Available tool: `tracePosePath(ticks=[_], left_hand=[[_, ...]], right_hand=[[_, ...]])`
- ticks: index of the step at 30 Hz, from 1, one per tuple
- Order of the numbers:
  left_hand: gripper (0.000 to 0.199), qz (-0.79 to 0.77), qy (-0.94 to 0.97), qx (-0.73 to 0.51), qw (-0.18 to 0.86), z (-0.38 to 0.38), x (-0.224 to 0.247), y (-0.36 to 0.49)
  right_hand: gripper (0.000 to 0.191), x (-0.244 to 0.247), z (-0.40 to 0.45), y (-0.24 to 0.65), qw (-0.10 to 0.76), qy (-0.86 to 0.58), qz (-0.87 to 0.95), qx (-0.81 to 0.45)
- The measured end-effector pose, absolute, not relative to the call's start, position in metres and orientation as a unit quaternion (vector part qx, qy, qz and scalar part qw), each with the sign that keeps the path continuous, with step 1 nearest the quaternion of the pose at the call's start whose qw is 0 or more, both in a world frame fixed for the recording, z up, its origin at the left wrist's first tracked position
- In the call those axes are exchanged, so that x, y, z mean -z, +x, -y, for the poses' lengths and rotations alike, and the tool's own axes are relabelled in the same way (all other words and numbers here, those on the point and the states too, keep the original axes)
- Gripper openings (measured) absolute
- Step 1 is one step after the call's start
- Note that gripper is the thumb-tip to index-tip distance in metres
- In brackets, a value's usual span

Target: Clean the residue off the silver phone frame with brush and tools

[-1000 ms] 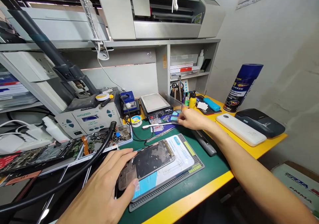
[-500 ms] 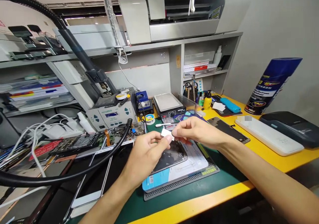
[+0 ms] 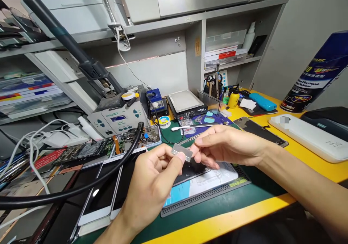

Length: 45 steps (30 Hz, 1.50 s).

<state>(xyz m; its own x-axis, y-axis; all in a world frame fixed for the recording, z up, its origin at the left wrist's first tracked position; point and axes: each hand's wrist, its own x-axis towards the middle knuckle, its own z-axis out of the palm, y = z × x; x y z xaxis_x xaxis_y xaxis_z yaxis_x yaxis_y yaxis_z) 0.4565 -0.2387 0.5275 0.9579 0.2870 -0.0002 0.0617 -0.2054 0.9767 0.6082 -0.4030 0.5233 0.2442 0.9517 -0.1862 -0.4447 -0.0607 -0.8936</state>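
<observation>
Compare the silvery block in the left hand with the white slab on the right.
The block looks shiny grey, the slab white. The block is far smaller than the slab. The block is pinched in the left hand, while the slab lies on the yellow tabletop. Both look roughly rectangular.
</observation>
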Motion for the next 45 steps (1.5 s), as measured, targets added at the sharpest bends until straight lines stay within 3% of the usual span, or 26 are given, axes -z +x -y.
tracePosePath(ticks=[20, 23, 25, 26, 28, 30, 36, 40, 45], left_hand=[[0.037, -0.11, 0.763, -0.121, 0.625, 0.24, -0.522, 0.451], [0.028, -0.052, 0.84, -0.211, 0.498, 0.237, -0.52, 0.45], [0.007, 0.048, 0.9, -0.326, 0.285, 0.232, -0.519, 0.447], [0.01, 0.103, 0.908, -0.371, 0.162, 0.229, -0.518, 0.446], [0.036, 0.184, 0.895, -0.405, -0.032, 0.221, -0.516, 0.441], [0.046, 0.218, 0.884, -0.394, -0.126, 0.215, -0.515, 0.436], [0.045, 0.23, 0.881, -0.381, -0.161, 0.211, -0.515, 0.43], [0.033, 0.243, 0.86, -0.426, -0.139, 0.214, -0.517, 0.434], [0.033, 0.239, 0.868, -0.419, -0.117, 0.217, -0.519, 0.435]], right_hand=[[0.023, -0.523, 0.402, 0.609, 0.634, -0.435, 0.23, -0.597], [0.023, -0.523, 0.402, 0.608, 0.637, -0.441, 0.236, -0.586], [0.023, -0.523, 0.402, 0.607, 0.642, -0.445, 0.245, -0.574], [0.023, -0.524, 0.402, 0.607, 0.644, -0.446, 0.252, -0.568], [0.023, -0.525, 0.403, 0.605, 0.645, -0.447, 0.267, -0.559], [0.02, -0.527, 0.405, 0.604, 0.644, -0.446, 0.278, -0.555], [0.02, -0.533, 0.408, 0.599, 0.631, -0.472, 0.299, -0.538], [0.009, -0.537, 0.408, 0.594, 0.623, -0.515, 0.3, -0.508], [0.007, -0.54, 0.41, 0.591, 0.609, -0.539, 0.303, -0.497]])
